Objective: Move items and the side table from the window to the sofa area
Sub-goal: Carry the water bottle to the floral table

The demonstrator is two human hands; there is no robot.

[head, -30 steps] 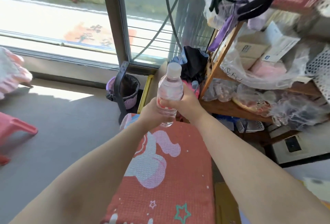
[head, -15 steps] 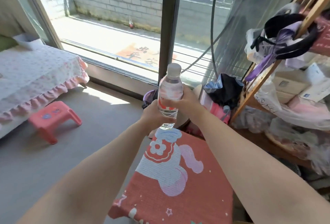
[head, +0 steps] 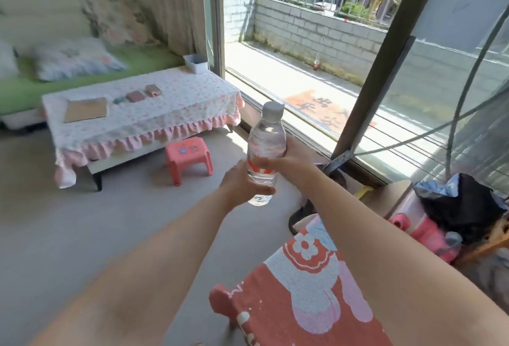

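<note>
A clear plastic water bottle (head: 266, 139) with a white cap and red label is held upright in mid-air in front of me. My left hand (head: 242, 184) grips its lower part from the left, and my right hand (head: 289, 158) wraps its middle from the right. Below my right arm stands the side table (head: 305, 301), covered with a red cloth with a pink and white cartoon print, near the window (head: 325, 50). The green sofa (head: 91, 70) with cushions is at the far left.
A low table (head: 143, 114) with a floral, pink-frilled cloth stands before the sofa, holding a board, small items and a white box (head: 196, 63). A red plastic stool (head: 189, 158) sits beside it. Bags and a pink item (head: 429, 232) crowd the right. Grey floor lies between.
The view has swung left, away from the cluttered shelf and toward the sofa and low table. The bottle stays in both hands in front of me.
</note>
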